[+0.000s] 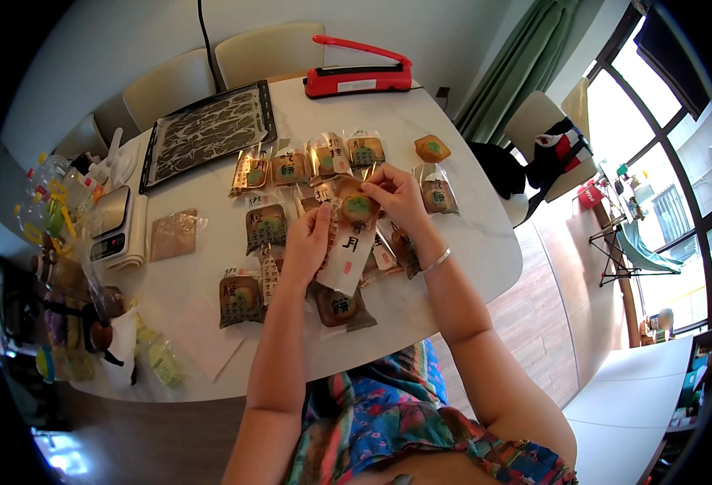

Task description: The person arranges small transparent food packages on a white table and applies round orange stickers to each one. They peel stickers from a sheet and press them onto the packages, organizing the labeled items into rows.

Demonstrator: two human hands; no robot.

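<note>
Between my hands is a printed plastic pouch (348, 257) with a small golden cake (357, 207) at its upper end; the cake has a green patch on top. My left hand (308, 239) grips the pouch's left edge. The fingers of my right hand (393, 193) pinch near its upper right, beside the cake. Around and under my hands lie several wrapped cakes, among them one at the lower left (240, 300), one at the near side (337, 305) and one at the right (436, 191). A bare cake (432, 148) rests at the upper right.
A red heat sealer (359, 80) with its arm raised stands at the far edge. A lined black baking tray (210, 130) lies at the back left. Nearer are a digital scale (112, 221), a stack of clear film (174, 235) and plastic bottles (52, 176). Chairs stand beyond the table.
</note>
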